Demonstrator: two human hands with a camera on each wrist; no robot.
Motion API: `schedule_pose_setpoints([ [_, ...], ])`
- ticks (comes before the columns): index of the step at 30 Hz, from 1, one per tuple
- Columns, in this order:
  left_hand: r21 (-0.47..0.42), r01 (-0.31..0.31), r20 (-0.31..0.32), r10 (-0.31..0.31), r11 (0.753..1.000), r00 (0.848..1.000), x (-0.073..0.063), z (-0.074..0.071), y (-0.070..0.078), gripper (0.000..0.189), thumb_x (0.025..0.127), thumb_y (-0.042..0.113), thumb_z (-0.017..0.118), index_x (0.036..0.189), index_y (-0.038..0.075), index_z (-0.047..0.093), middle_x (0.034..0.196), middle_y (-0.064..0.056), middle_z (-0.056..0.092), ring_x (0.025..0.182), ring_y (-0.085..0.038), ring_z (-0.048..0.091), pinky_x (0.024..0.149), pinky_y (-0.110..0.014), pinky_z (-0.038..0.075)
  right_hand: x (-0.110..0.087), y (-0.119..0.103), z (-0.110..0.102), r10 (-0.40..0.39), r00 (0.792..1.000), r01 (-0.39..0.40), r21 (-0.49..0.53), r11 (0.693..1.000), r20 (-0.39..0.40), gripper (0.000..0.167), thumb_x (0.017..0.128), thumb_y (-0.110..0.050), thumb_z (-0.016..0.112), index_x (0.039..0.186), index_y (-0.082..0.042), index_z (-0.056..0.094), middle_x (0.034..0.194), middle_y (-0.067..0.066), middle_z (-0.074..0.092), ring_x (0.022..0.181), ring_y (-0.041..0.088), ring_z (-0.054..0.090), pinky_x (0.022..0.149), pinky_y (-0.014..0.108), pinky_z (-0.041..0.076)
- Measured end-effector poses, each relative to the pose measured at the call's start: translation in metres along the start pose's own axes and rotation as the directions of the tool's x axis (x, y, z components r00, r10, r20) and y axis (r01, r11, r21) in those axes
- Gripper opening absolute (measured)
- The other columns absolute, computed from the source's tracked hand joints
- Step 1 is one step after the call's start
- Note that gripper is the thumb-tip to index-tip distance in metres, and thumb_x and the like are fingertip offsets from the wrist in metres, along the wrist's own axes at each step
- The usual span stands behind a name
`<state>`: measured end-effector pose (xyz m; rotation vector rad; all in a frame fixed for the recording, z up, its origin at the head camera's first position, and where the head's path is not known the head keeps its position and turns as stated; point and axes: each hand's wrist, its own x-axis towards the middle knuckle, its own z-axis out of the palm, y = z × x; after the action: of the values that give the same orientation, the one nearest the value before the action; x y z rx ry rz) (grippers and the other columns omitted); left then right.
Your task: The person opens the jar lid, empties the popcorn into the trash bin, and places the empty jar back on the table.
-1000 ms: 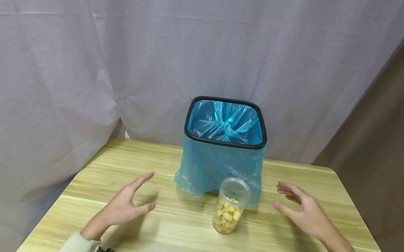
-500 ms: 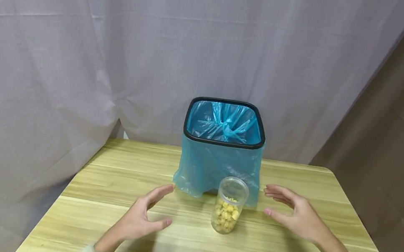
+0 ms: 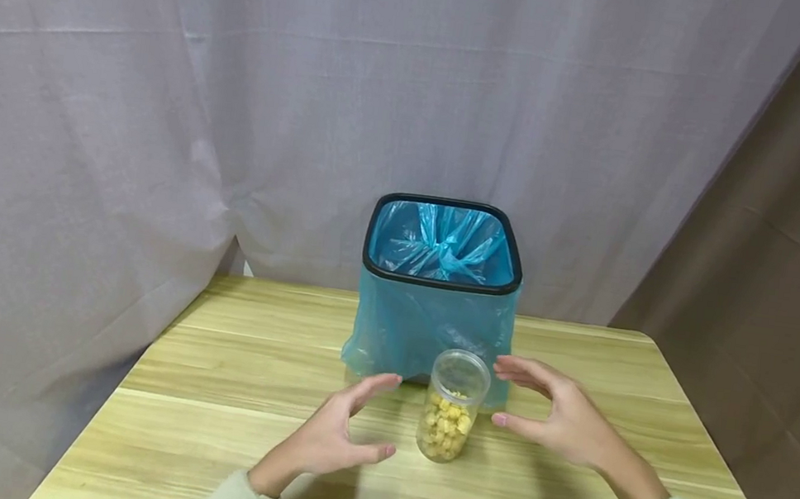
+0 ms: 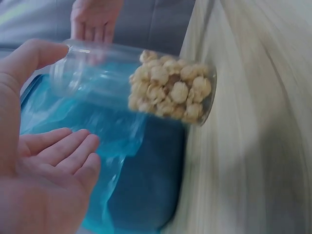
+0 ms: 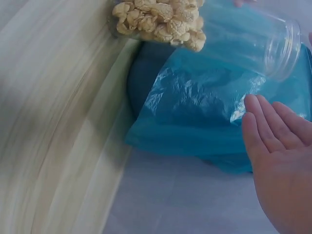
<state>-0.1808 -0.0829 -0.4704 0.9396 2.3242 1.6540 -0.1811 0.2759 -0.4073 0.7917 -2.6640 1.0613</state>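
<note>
A clear plastic jar, about half full of yellow popcorn, stands upright on the wooden table. On its left, my left hand is held with thumb and fingers spread apart, a short gap from the wall. My right hand faces it from the other side, fingers extended and close to the jar's upper part. Neither hand holds anything. In the right wrist view, the jar shows beyond the straight fingers.
Right behind the jar stands a bin with a black rim, lined with a blue plastic bag. The wooden table runs back to a grey curtain. A brown curtain hangs along the right side.
Both hands have moved inward toward the jar, the left going right and the right going left. The jar and bin stay in place.
</note>
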Motion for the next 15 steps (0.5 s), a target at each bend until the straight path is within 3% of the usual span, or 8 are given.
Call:
schedule_pose_setpoints([
  [10, -0.036, -0.025, 0.007, 0.026, 0.999, 1.0, 0.043, 0.031, -0.009, 0.087, 0.085, 0.021, 0.087, 0.159, 0.016, 0.043, 0.16, -0.002, 0.052, 0.152, -0.022, 0.046, 0.129, -0.047, 0.034, 0.017, 0.0, 0.014, -0.031, 1.0, 0.031, 0.021, 0.999, 0.006, 0.074, 0.083, -0.028, 0.091, 0.147, -0.011, 0.058, 0.144, 0.003, 0.067, 0.126, 0.021, 0.068, 0.11, 0.039, 0.056],
  [15, -0.099, 0.006, 0.005, -0.006, 0.995, 1.0, 0.055, 0.044, -0.015, 0.084, 0.085, 0.023, 0.088, 0.157, 0.02, 0.045, 0.157, 0.0, 0.056, 0.149, -0.02, 0.048, 0.129, -0.05, 0.035, 0.026, -0.002, 0.023, -0.044, 0.999, 0.043, 0.057, 0.997, 0.022, 0.075, 0.083, -0.031, 0.091, 0.148, -0.015, 0.058, 0.142, -0.002, 0.067, 0.123, 0.019, 0.069, 0.108, 0.049, 0.056],
])
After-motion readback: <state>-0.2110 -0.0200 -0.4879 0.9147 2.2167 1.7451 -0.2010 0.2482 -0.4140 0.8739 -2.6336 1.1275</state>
